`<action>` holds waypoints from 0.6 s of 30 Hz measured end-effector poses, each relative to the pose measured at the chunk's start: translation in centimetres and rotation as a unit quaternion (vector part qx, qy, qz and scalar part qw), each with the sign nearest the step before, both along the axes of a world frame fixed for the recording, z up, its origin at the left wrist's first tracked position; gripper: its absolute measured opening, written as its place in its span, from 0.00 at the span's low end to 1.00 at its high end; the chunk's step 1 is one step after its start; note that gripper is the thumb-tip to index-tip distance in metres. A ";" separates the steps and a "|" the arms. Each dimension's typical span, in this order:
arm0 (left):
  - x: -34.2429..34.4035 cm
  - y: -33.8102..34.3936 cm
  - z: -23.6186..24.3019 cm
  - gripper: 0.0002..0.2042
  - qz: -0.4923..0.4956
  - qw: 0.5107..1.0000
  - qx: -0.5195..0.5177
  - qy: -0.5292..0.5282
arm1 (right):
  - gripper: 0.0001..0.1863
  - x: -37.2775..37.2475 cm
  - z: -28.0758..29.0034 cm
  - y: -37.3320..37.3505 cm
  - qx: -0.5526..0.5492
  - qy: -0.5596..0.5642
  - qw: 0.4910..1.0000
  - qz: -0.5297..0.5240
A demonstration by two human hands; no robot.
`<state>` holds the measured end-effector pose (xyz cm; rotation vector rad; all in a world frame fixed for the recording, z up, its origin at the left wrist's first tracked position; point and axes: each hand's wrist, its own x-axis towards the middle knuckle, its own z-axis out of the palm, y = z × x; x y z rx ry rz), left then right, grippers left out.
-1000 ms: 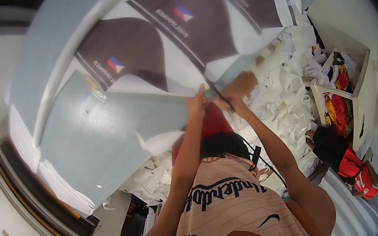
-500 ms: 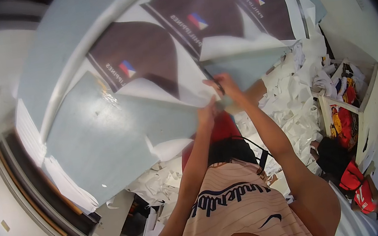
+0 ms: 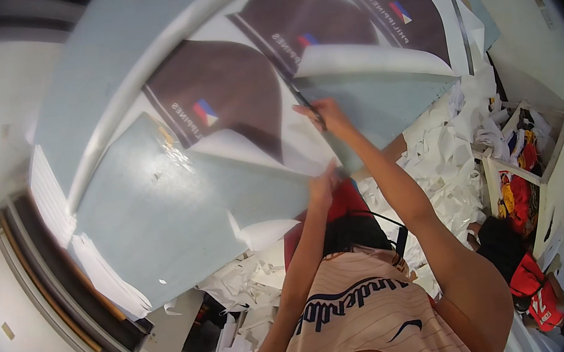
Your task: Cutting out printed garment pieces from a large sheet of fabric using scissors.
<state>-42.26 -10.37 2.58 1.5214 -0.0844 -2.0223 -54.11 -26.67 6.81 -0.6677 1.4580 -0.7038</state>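
Observation:
A large white printed sheet [image 3: 304, 137] lies across the table, bearing dark brown sleeve-shaped panels [image 3: 219, 77], each with a small flag and white lettering. My right hand [image 3: 328, 117] is closed around dark-handled scissors [image 3: 300, 99], whose blades point away from me into the sheet, between the left and middle panels. Nearer to me, my left hand [image 3: 323, 183] pinches the corner of the sheet's strip at the table's near edge. To the right of the scissors, the cut edge [image 3: 366, 59] curls up, showing its white underside.
The sheet rests on a pale blue-grey table [image 3: 153, 221]. Heaps of white scraps [image 3: 433, 184] cover the floor. At right stands a wooden bin [image 3: 555, 147] with colourful cloth. A long roller machine [image 3: 69, 289] with a control panel stands at left.
My right hand and the scissors have advanced along the sheet, away from me. The curled edge right of them now covers more of the middle panel. My left hand still holds the strip.

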 end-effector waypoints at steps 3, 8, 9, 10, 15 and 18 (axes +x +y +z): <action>0.3 -0.1 -0.4 0.12 0.001 1.000 -0.008 -0.005 | 0.29 0.8 0.0 -2.1 0.012 -0.014 1.000 -0.002; 0.1 -0.7 0.3 0.11 0.002 1.000 -0.012 0.005 | 0.29 1.1 -0.1 -6.6 -0.012 0.023 0.999 0.020; 0.1 -0.8 0.5 0.12 0.002 1.000 -0.004 -0.001 | 0.29 1.3 -0.1 -7.4 -0.018 0.023 0.999 0.028; 0.2 -0.8 0.8 0.12 0.002 1.000 0.004 -0.008 | 0.29 1.6 0.0 -8.1 -0.019 0.022 0.999 0.032; 0.7 -1.3 1.6 0.13 -0.003 1.000 -0.011 -0.016 | 0.29 2.9 -0.2 -11.9 -0.022 0.001 0.999 0.028; 1.0 -1.3 1.6 0.13 0.012 1.000 -0.006 -0.024 | 0.29 4.7 0.0 -14.1 -0.032 -0.017 0.999 0.018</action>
